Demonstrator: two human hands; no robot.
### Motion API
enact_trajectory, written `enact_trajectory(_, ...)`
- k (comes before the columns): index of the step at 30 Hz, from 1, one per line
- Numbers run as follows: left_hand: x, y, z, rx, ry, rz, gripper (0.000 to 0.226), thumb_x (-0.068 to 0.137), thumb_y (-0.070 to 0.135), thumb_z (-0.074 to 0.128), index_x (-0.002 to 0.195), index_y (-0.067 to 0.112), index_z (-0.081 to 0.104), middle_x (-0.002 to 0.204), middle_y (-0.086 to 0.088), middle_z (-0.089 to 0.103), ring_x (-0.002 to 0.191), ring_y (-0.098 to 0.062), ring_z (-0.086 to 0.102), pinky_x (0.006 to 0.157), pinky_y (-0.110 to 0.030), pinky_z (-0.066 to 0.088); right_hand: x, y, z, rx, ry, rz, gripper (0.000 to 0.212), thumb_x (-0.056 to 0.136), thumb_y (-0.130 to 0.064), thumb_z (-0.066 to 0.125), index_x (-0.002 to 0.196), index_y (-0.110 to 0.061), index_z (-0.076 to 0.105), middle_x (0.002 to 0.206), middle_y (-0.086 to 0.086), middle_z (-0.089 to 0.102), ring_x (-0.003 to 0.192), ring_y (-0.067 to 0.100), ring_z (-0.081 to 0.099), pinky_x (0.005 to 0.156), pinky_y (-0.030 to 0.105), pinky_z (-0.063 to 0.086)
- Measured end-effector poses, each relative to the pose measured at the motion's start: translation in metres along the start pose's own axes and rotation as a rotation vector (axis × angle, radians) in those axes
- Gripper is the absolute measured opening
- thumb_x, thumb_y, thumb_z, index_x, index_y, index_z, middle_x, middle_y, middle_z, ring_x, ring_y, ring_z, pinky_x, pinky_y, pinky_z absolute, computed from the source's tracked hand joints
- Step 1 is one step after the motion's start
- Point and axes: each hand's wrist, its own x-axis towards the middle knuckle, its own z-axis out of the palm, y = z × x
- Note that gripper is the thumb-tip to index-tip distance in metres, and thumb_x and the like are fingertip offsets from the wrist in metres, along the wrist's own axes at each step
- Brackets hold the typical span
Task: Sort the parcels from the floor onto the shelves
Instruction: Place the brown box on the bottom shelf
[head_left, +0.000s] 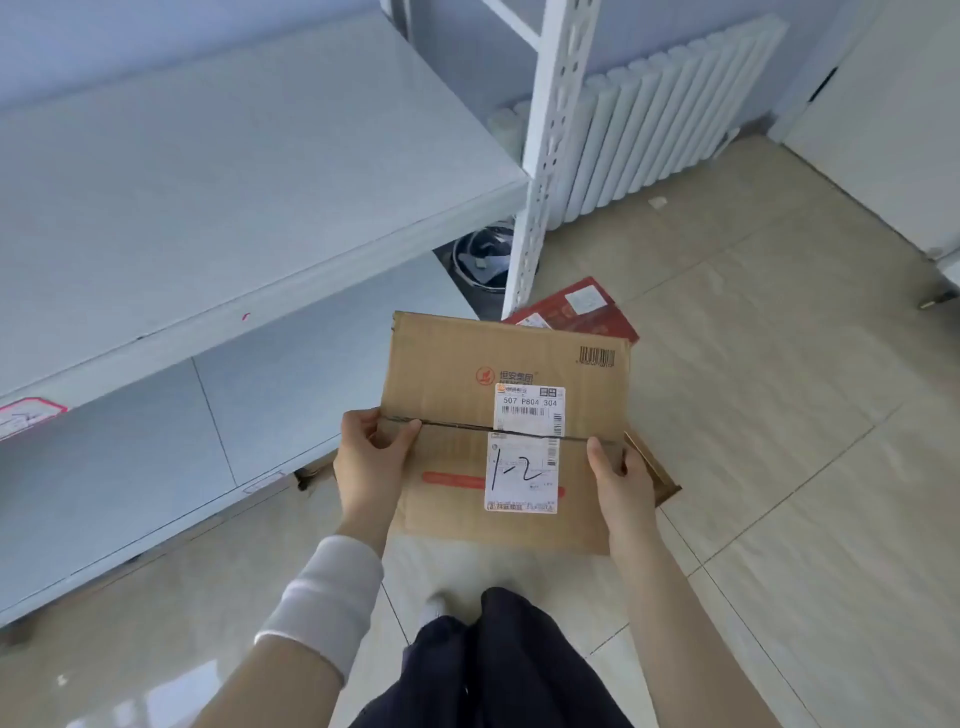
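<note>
One cardboard parcel (467, 364) is held flat above the floor (779, 415), beside the shelves (208, 182); the left hand (371, 462) grips its left edge, thumb on top, and the right hand (621, 483) its right edge, other fingers hidden underneath; its label (524, 447) (handwritten "1-2") straddles the flap seam; a red parcel (587, 312) and a brown parcel (654, 473) lie partly covered below; a dark object (478, 254) behind the shelf post (540, 182) is unclear
</note>
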Motion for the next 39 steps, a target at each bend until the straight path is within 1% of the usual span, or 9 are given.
enact_trajectory(7, -0.012, -0.004, -0.064, -0.114, 0.183, 0.016, 0.039, 0.078, 0.029, 0.073, 0.107, 0.023, 0.047, 0.103, 0.009, 0.056, 0.096, -0.012, 0.054, 0.08, -0.026, 0.04, -0.027, -0.021, 0.042, -0.007, -0.141, -0.09, 0.046, 0.09, -0.045, 0.053, 0.129, -0.02, 0.048, 0.11, -0.003, 0.057, 0.092, 0.015, 0.053, 0.079, 0.032, 0.039)
enact_trajectory(11, -0.023, 0.005, -0.082, -0.184, 0.258, 0.034, 0.053, 0.078, 0.029, 0.074, 0.125, 0.023, 0.049, 0.11, 0.011, 0.055, 0.1, -0.01, 0.053, 0.092, -0.029, 0.043, -0.037, -0.042, 0.045, 0.01, -0.226, -0.151, 0.032, 0.09, -0.043, 0.054, 0.117, -0.026, 0.051, 0.097, -0.009, 0.059, 0.085, 0.008, 0.056, 0.067, 0.03, 0.044)
enact_trajectory(14, -0.028, 0.019, -0.086, -0.215, 0.328, 0.078, 0.055, 0.079, 0.028, 0.072, 0.13, 0.023, 0.052, 0.11, 0.011, 0.056, 0.102, -0.008, 0.053, 0.093, -0.027, 0.043, -0.034, -0.064, 0.047, 0.001, -0.283, -0.207, 0.026, 0.089, -0.045, 0.055, 0.11, -0.031, 0.05, 0.108, -0.003, 0.061, 0.095, 0.017, 0.059, 0.077, 0.036, 0.05)
enact_trajectory(18, -0.031, 0.044, -0.087, -0.28, 0.407, 0.152, 0.046, 0.081, 0.024, 0.071, 0.124, 0.024, 0.055, 0.106, 0.009, 0.059, 0.097, -0.006, 0.054, 0.079, -0.018, 0.04, -0.028, -0.103, 0.047, 0.001, -0.349, -0.313, 0.018, 0.087, -0.043, 0.058, 0.102, -0.033, 0.055, 0.107, -0.004, 0.063, 0.104, 0.02, 0.059, 0.093, 0.048, 0.049)
enact_trajectory(25, -0.012, 0.086, -0.101, -0.381, 0.472, 0.271, 0.041, 0.082, 0.021, 0.07, 0.12, 0.022, 0.055, 0.1, 0.014, 0.06, 0.088, 0.006, 0.056, 0.071, -0.004, 0.041, -0.024, -0.169, 0.064, 0.054, -0.428, -0.479, 0.033, 0.086, -0.044, 0.06, 0.115, -0.029, 0.056, 0.107, -0.006, 0.065, 0.101, 0.018, 0.062, 0.09, 0.05, 0.052)
enact_trajectory(28, 0.006, 0.103, -0.11, -0.419, 0.473, 0.318, 0.037, 0.082, 0.02, 0.071, 0.115, 0.024, 0.055, 0.104, 0.012, 0.063, 0.095, -0.004, 0.06, 0.076, -0.011, 0.043, -0.021, -0.197, 0.08, 0.069, -0.445, -0.538, 0.034, 0.087, -0.039, 0.061, 0.116, -0.023, 0.057, 0.107, -0.004, 0.065, 0.102, 0.018, 0.062, 0.092, 0.049, 0.051)
enact_trajectory(31, 0.031, 0.12, -0.117, -0.436, 0.46, 0.347, 0.034, 0.082, 0.019, 0.07, 0.112, 0.024, 0.054, 0.1, 0.02, 0.061, 0.099, -0.007, 0.061, 0.08, -0.018, 0.045, -0.011, -0.223, 0.096, 0.057, -0.446, -0.609, 0.034, 0.087, -0.036, 0.062, 0.117, -0.021, 0.057, 0.105, -0.006, 0.066, 0.103, 0.018, 0.062, 0.09, 0.041, 0.052)
enact_trajectory(36, 0.087, 0.144, -0.125, -0.427, 0.427, 0.396, 0.033, 0.081, 0.017, 0.071, 0.106, 0.022, 0.051, 0.096, 0.024, 0.059, 0.104, -0.007, 0.061, 0.086, -0.024, 0.046, 0.011, -0.27, 0.131, 0.05, -0.48, -0.703, 0.035, 0.09, -0.025, 0.06, 0.121, -0.009, 0.054, 0.106, -0.002, 0.064, 0.091, 0.005, 0.061, 0.054, 0.004, 0.045)
enact_trajectory(39, 0.122, 0.155, -0.126, -0.434, 0.399, 0.415, 0.03, 0.081, 0.015, 0.07, 0.098, 0.025, 0.048, 0.097, 0.024, 0.058, 0.102, -0.007, 0.061, 0.078, -0.016, 0.046, 0.03, -0.291, 0.154, 0.027, -0.508, -0.732, 0.033, 0.09, -0.019, 0.06, 0.119, -0.005, 0.053, 0.107, 0.0, 0.064, 0.09, 0.001, 0.06, 0.058, 0.003, 0.045)
